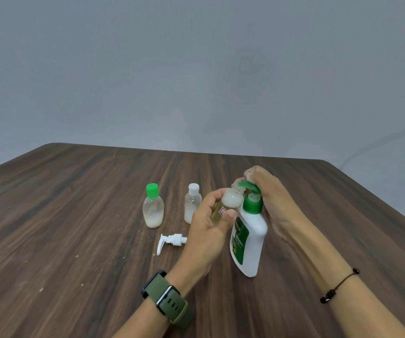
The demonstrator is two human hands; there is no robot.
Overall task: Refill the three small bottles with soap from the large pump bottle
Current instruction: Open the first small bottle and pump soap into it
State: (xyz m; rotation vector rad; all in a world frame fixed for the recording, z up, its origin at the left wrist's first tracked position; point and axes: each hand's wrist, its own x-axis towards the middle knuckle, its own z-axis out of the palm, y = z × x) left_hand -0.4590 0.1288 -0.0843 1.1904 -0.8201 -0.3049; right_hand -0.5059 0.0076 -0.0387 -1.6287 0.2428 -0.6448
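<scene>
The left hand [211,225] has its fingers and thumb curled round a small clear uncapped bottle [230,200], gripping it tilted with its open neck just under the green pump spout [246,185]; whitish soap shows inside this bottle; the left forearm rises from the lower edge and carries a black watch on an olive-green strap [166,300]; the right hand [269,198] lies over the pump head, fingers bent down on it, pressing; the right wrist carries a thin black cord bracelet [340,286]; the large white pump bottle with green label [249,242] stands on the dark wood-grain table [74,215], touching the left thumb; well left of it stand a small clear bottle with green cap [153,207] and a small clear bottle with white cap [192,203], both upright; a detached white spray pump [171,241] lies on the table before them
</scene>
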